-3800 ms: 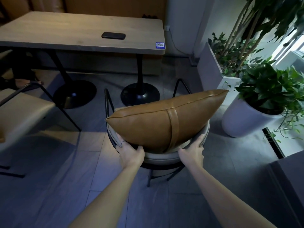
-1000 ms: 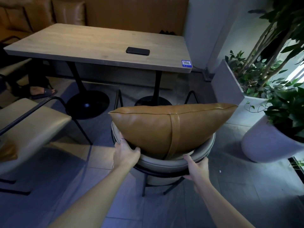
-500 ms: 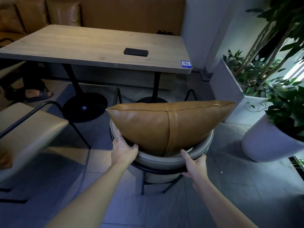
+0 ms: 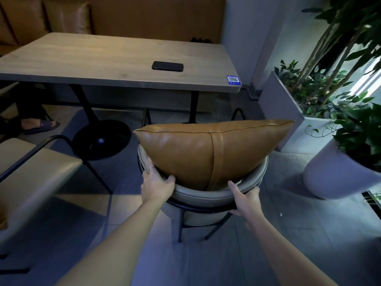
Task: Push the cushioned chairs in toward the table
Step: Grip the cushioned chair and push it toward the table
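Head view: chair stands just short of table, front arm tips near table edge, not yet under. Left hand and right hand both clasped on padded back rim, fingers wrapped over it. Tan cushion leans loose in seat: soft, may slide. Metal frame likely stiff, fairly light; rim looks like best hold. Second chair left of table, untouched.
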Available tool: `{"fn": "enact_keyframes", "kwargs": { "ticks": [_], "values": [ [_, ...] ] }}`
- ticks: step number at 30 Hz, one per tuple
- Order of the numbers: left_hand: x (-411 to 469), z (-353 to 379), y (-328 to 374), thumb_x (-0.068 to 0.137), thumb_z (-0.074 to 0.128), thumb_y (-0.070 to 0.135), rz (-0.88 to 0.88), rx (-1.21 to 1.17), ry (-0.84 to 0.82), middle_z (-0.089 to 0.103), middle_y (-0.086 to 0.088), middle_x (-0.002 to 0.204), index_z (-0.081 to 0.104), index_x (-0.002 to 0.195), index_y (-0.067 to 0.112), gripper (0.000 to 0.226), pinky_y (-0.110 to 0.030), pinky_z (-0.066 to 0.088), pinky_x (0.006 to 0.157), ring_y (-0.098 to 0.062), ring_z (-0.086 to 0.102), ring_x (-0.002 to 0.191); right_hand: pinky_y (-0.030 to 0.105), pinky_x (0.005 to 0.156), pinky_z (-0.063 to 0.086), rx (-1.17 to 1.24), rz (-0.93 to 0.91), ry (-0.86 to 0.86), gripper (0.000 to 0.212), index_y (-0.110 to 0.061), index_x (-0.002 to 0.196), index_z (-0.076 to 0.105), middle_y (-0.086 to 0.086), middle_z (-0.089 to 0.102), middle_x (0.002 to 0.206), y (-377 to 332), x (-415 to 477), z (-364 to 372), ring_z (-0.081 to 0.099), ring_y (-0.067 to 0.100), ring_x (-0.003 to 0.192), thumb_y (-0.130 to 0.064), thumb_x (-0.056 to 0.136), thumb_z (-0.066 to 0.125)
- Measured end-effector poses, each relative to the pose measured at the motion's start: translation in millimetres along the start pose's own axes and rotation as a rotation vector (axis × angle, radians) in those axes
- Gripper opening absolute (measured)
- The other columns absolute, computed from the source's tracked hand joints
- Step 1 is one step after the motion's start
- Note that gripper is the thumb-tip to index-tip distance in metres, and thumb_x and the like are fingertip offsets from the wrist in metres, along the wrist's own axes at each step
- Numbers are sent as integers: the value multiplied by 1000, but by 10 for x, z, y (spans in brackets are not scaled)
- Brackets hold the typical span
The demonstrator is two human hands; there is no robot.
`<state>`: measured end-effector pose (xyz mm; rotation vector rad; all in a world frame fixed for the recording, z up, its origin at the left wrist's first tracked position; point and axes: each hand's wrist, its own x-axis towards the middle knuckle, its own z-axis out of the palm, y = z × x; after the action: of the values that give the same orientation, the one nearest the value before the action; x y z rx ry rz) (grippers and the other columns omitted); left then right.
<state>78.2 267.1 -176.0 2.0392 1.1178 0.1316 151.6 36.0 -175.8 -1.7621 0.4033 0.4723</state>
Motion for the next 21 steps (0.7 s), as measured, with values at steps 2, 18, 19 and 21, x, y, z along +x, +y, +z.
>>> {"fn": "enact_keyframes", "kwargs": {
  "ticks": [2,18,19,21],
  "values": [
    [64,3,11,85,63,37,5,-5,5,48,-17,139,31,152,18,77,-44,42,100,-43,52,121,57,94,59,-3,0,-1,86,-17,155,23,11,42,153,-29,35,37,51,31,132,-45,91,74],
    [495,-17,198,81,64,36,12,-84,28,53,-11,131,26,152,35,81,-47,49,93,-39,57,113,62,99,54,49,149,-75,91,-26,153,17,9,44,150,-388,424,182,49,37,134,-39,88,80],
    [483,-18,192,80,64,37,15,-108,27,53,-9,132,22,153,39,84,-48,50,93,-39,58,112,63,99,53,53,158,-70,92,-29,156,16,9,44,152,-386,426,153,49,37,133,-40,89,79],
    [440,-47,199,76,65,36,21,-159,20,51,-8,137,8,155,47,97,-50,51,94,-39,58,113,62,98,53,35,148,-55,96,-33,160,13,9,44,155,-389,422,96,51,35,125,-42,89,77]
  ]
}}
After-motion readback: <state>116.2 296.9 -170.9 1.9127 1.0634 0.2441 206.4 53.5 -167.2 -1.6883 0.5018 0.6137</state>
